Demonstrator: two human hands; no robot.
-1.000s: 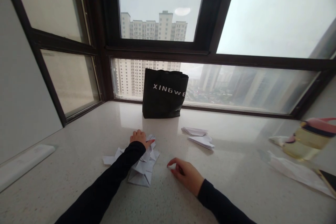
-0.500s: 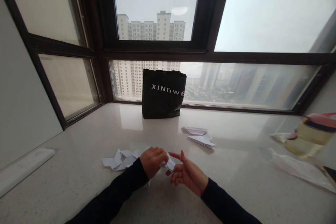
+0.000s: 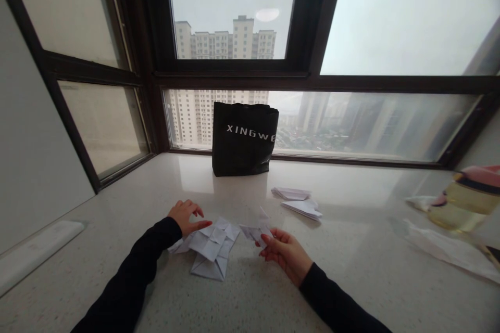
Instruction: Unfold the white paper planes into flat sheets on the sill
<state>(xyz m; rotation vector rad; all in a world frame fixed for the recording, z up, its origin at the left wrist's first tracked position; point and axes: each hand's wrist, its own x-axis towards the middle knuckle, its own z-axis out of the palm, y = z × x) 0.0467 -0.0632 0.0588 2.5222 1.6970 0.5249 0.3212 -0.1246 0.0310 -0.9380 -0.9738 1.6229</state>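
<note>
Between the thumb and fingers of my right hand is a small folded white paper piece, held just above the counter. Its thin points stick out up and to the left. My left hand is open, thumb and fingers apart, over the left side of several folded papers. The largest is a square folded paper with crossing flaps, lying in front of me. Other folded pieces are partly hidden under my left hand and sleeve.
Two folded paper pieces lie farther back on the speckled white counter. A black bag stands by the window. To the right are a bottle with a pink lid and a crumpled white wrapper. A white strip lies far left.
My hands were together around a paper piece; now they are apart. My left hand has moved left and opened, uncovering the square folded paper. My right hand now pinches the small piece alone.
</note>
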